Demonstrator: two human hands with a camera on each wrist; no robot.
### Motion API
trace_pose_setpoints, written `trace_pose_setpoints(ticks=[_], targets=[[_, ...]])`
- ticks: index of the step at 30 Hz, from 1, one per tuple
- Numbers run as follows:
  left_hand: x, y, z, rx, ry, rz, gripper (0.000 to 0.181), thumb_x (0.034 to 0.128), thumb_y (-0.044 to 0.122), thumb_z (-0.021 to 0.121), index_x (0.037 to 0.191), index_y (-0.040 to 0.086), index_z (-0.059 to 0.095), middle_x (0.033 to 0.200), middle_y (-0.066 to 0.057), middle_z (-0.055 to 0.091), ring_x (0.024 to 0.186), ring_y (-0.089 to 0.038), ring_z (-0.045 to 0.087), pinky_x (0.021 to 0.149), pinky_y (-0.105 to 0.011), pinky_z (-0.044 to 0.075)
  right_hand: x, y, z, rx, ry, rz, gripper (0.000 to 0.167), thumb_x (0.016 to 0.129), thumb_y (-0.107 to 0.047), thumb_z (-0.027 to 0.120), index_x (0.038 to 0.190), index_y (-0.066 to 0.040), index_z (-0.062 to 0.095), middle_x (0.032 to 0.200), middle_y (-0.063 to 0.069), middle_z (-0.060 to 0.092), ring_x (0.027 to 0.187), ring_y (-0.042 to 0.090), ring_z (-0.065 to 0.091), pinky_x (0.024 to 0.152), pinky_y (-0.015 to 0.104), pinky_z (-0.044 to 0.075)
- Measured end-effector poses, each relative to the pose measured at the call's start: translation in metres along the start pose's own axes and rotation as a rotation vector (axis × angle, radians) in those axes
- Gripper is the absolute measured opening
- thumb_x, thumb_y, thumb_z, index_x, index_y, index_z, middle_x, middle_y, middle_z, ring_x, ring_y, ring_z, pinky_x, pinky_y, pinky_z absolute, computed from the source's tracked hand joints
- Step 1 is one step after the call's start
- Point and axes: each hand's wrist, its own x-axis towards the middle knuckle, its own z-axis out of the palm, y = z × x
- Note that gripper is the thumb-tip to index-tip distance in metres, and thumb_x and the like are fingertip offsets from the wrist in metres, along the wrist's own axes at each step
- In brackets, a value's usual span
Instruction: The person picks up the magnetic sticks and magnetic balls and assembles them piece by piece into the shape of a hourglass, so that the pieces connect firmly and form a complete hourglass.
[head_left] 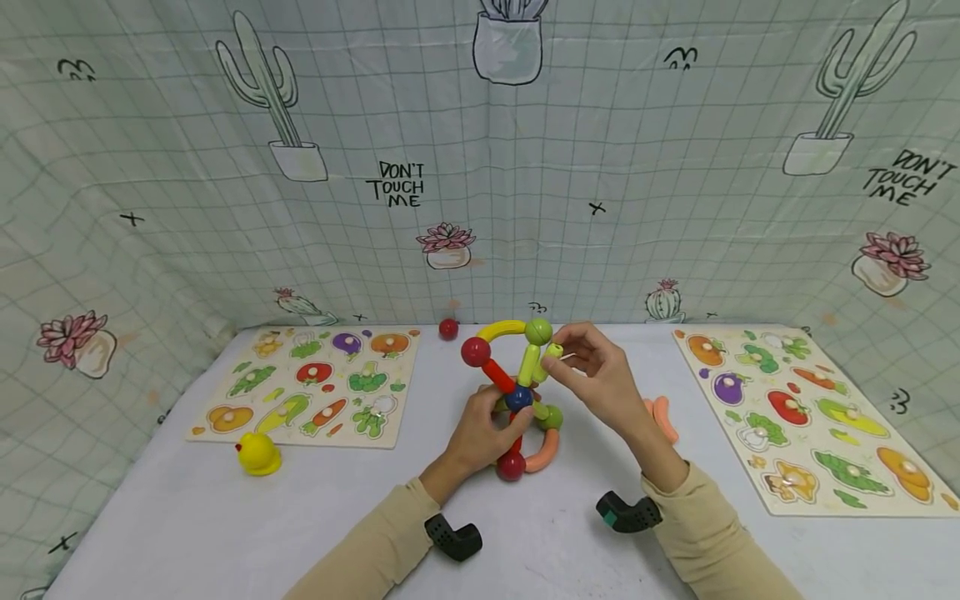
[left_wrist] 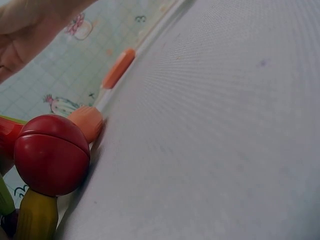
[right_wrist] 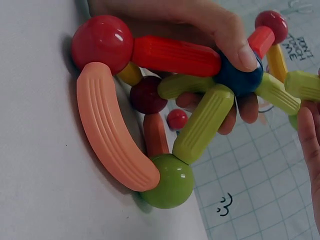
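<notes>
A toy structure of balls and rods stands on the table. My left hand [head_left: 480, 429] grips it at the middle, thumb and fingers around the blue ball [right_wrist: 242, 75]. Red rods [right_wrist: 175, 54] and light green rods [right_wrist: 205, 124] spread from that ball. Below are a red ball [head_left: 511, 466], a green ball [right_wrist: 167, 181] and a curved orange rod [right_wrist: 112, 130]. On top, a yellow curved rod [head_left: 501, 328] links a red ball [head_left: 476, 352] and a green ball [head_left: 538, 331]. Beside the top, my right hand [head_left: 600, 375] pinches a short light green rod [right_wrist: 302, 85].
Loose orange curved rods [head_left: 663, 419] lie beyond my right forearm, and a loose red ball [head_left: 448, 329] sits at the back. Vegetable puzzle boards [head_left: 408, 375] [head_left: 757, 492] flank the work. A yellow rubber duck [head_left: 258, 454] stands at left. A patterned cloth [head_left: 637, 167] hangs behind the table.
</notes>
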Motion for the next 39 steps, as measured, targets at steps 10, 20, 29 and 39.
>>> trace_pose_setpoints(ticks=[10, 20, 29, 39], targets=[[-0.001, 0.000, 0.000, 0.015, -0.002, -0.017, 0.026, 0.0884, 0.019, 0.064, 0.113, 0.010, 0.062, 0.106, -0.003, 0.068, 0.099, -0.014, 0.052, 0.084, -0.030, 0.047, -0.003, -0.007, 0.011, -0.022, -0.057, -0.011, 0.029, 0.081, 0.009, 0.065, 0.106, 0.003, 0.051, 0.101, 0.007, 0.054, 0.091, 0.006, 0.059, 0.079, 0.021, 0.052], [-0.001, 0.001, -0.001, 0.066, 0.011, -0.027, 0.027, 0.0872, 0.018, 0.064, 0.111, 0.006, 0.060, 0.101, -0.007, 0.065, 0.096, -0.016, 0.052, 0.081, -0.030, 0.048, -0.005, -0.032, 0.020, -0.105, -0.101, -0.052, 0.030, 0.078, 0.009, 0.068, 0.102, 0.005, 0.050, 0.094, 0.009, 0.054, 0.086, 0.004, 0.056, 0.074, 0.020, 0.051], [-0.001, -0.001, -0.001, 0.088, 0.017, 0.003, 0.027, 0.0873, 0.017, 0.064, 0.112, 0.008, 0.061, 0.100, -0.006, 0.066, 0.094, -0.015, 0.051, 0.079, -0.028, 0.048, -0.004, -0.010, 0.022, -0.105, -0.107, -0.079, 0.032, 0.078, 0.007, 0.070, 0.102, -0.001, 0.051, 0.093, 0.007, 0.054, 0.088, 0.006, 0.056, 0.073, 0.021, 0.052], [-0.001, -0.001, 0.000, 0.096, 0.024, 0.002, 0.027, 0.0869, 0.017, 0.065, 0.112, 0.008, 0.061, 0.099, -0.006, 0.066, 0.092, -0.014, 0.051, 0.078, -0.029, 0.048, -0.005, -0.005, 0.021, -0.106, -0.121, -0.100, 0.033, 0.080, -0.001, 0.072, 0.104, -0.006, 0.051, 0.094, 0.002, 0.053, 0.089, 0.009, 0.056, 0.073, 0.022, 0.053]])
